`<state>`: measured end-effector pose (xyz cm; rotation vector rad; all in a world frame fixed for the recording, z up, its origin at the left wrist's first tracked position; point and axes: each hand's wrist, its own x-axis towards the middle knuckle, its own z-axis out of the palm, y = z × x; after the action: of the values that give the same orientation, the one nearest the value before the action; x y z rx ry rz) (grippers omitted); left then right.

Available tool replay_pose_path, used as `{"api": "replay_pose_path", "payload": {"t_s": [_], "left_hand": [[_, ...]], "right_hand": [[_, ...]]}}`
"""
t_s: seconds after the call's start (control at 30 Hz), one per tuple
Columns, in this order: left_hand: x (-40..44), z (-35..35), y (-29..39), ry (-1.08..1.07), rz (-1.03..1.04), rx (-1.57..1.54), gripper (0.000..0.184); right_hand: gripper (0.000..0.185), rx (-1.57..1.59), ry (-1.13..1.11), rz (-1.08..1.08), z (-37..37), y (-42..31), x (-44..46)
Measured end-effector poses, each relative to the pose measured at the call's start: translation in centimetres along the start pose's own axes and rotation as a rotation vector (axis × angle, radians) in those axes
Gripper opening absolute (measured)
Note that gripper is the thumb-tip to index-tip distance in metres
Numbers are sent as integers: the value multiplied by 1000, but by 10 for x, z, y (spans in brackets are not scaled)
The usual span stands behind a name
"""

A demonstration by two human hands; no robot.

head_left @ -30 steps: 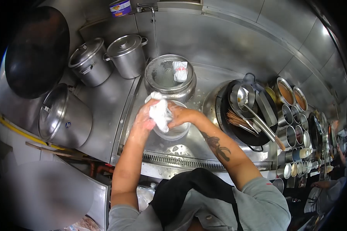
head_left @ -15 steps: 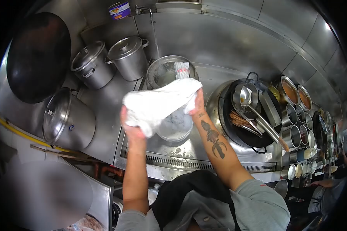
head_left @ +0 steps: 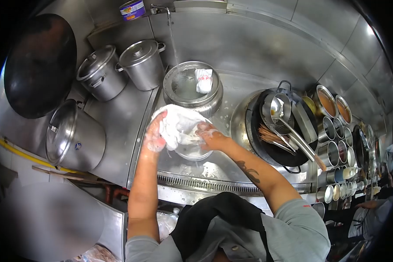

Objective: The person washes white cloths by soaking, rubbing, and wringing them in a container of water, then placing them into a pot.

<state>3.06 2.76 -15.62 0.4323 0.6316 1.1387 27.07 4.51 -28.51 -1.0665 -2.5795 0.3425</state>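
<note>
A wet white cloth (head_left: 179, 122) is bunched over a tub (head_left: 194, 156) of sudsy water. My left hand (head_left: 154, 134) grips its left side, with suds on the fingers. On the right, my right hand (head_left: 212, 136) is closed on the cloth's other side, its fingers bent and foamy. Just behind the tub stands a round metal pot (head_left: 196, 104) of water. Across that pot's rim lies a folded white cloth with red print (head_left: 204, 81). A thin stream runs down into the pot from a tap (head_left: 161, 7).
To the right, a black wok (head_left: 270, 153) holds a ladle (head_left: 276, 107), a strainer and a bamboo brush (head_left: 270, 133). Lidded stockpots (head_left: 144, 65) stand at left. Metal containers of sauces (head_left: 325, 102) line the right side. Another person (head_left: 371, 220) is at far right.
Both hands have come down toward the tub with the white cloth. My right hand has moved down and left; the cloth, stretched between the hands before, is now bunched together.
</note>
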Motion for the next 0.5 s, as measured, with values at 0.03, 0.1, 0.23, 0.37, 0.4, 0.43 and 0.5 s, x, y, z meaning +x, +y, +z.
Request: {"api": "replay_pose_path", "payload": {"t_s": [0.03, 0.1, 0.23, 0.37, 0.4, 0.43, 0.5], "left_hand": [[-7, 13, 8, 167, -5, 99, 35], [-2, 8, 4, 117, -66, 88, 31], [6, 35, -13, 59, -6, 7, 24], [-24, 95, 26, -21, 114, -58, 24], [-35, 102, 38, -41, 180, -75, 25], [-46, 104, 51, -48, 237, -98, 27], [-65, 92, 67, -57, 344, -102, 36]], "right_hand": [[73, 88, -103, 86, -30, -18, -3], [78, 384, 36, 14, -49, -26, 8], [82, 643, 73, 66, -47, -41, 42], [63, 967, 76, 286, -22, -25, 46], [59, 1073, 90, 299, -5, -12, 45], [45, 1033, 52, 525, -13, -16, 40], [42, 1544, 94, 449, -8, 11, 25]]}}
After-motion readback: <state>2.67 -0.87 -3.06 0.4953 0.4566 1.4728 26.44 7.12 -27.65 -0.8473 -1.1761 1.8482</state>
